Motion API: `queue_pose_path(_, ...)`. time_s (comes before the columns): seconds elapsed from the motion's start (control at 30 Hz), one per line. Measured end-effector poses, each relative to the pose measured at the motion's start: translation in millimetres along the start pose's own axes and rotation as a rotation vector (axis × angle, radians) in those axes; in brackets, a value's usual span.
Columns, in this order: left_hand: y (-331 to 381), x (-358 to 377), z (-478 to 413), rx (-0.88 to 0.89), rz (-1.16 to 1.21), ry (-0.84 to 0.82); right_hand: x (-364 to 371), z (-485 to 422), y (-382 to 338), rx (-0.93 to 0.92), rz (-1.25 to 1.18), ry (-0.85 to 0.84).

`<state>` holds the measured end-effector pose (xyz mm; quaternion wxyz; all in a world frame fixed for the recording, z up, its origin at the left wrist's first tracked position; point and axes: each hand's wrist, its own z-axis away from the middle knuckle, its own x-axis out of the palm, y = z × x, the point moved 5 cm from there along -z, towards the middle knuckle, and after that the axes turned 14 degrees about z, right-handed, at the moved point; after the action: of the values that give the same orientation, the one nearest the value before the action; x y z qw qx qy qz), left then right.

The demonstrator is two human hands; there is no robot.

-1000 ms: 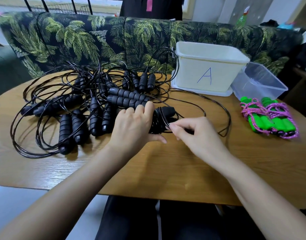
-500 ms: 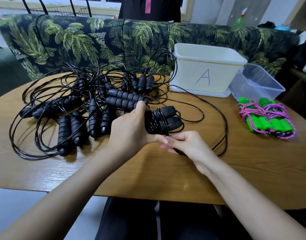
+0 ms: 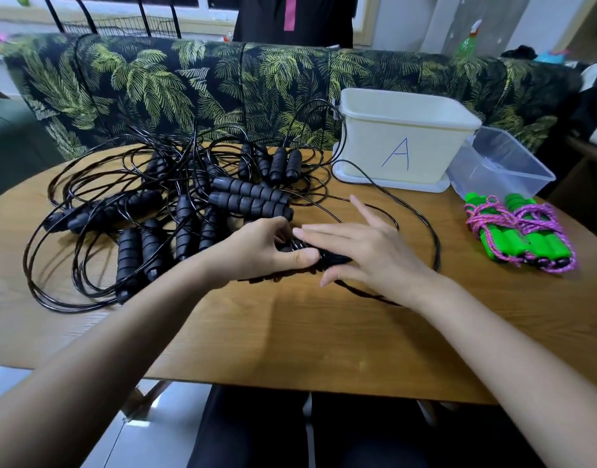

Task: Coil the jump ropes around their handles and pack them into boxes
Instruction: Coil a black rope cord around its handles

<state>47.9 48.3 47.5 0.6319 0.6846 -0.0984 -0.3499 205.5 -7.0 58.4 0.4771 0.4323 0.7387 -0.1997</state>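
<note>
My left hand (image 3: pixel 261 248) grips a pair of black jump-rope handles (image 3: pixel 329 257) at the table's middle, with black cord wound round them. My right hand (image 3: pixel 368 251) lies over the same handles with its fingers stretched out to the left. The loose black cord (image 3: pixel 433 238) runs out from under its palm and loops off to the right. A tangled pile of several black ropes (image 3: pixel 250 197) lies to the left and behind. The white box marked A (image 3: pixel 401 153) stands at the back right.
A clear plastic box (image 3: pixel 499 170) sits right of the white one. Two coiled green-handled ropes with pink cord (image 3: pixel 520 231) lie at the right. A leaf-patterned sofa (image 3: pixel 189 79) backs the round wooden table (image 3: pixel 324 332). One cord hangs over the white box's left rim.
My right hand came up from the near side of the handles and now lies across them with fingers stretched. The cord loop on the right has shrunk. My left hand kept its grip.
</note>
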Motion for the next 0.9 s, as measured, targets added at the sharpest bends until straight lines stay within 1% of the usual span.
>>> queue_pose_path(0.07,4,-2,2,-0.072,0.129,-0.074,0,-1,3,-0.021,-0.059,-0.031)
queue_pose_path(0.1,4,-4,3,-0.125,0.184,-0.097,-1,-1,5,0.034,-0.134,-0.053)
queue_pose_path(0.13,2,-7,4,-0.190,0.266,-0.110,-2,0,9,0.137,-0.241,-0.081)
queue_pose_path(0.2,-7,-11,5,-0.337,0.573,-0.093,-1,6,18,0.367,-0.488,-0.125)
queue_pose_path(0.23,-11,-13,6,-0.354,0.750,-0.061,-2,7,20,0.443,-0.589,-0.101)
queue_pose_path(0.27,-13,-13,4,-0.334,0.881,-0.048,-3,9,23,0.494,-0.670,-0.041)
queue_pose_path(0.3,-13,-9,4,-0.300,0.954,-0.039,-3,10,25,0.547,-0.743,0.034)
queue_pose_path(0.33,-13,-2,4,-0.249,0.935,0.016,-3,11,26,0.607,-0.809,0.113)
queue_pose_path(0.37,-14,6,4,-0.183,0.859,0.106,-2,12,25,0.669,-0.866,0.183)
queue_pose_path(0.43,-11,22,7,-0.016,0.600,0.276,3,15,19,0.768,-0.952,0.290)
queue_pose_path(0.47,-9,33,8,0.067,0.506,0.290,5,16,15,0.798,-0.972,0.316)
queue_pose_path(0.53,-10,46,7,0.153,0.422,0.267,9,18,6,0.820,-0.965,0.305)
queue_pose_path(0.7,-12,46,4,0.221,0.368,0.282,18,27,3,0.782,-0.847,0.221)
queue_pose_path(0.77,-13,44,3,0.216,0.363,0.281,20,29,1,0.774,-0.744,0.199)
queue_pose_path(0.9,-15,35,0,0.214,0.414,0.257,21,32,-2,0.700,-0.462,0.167)
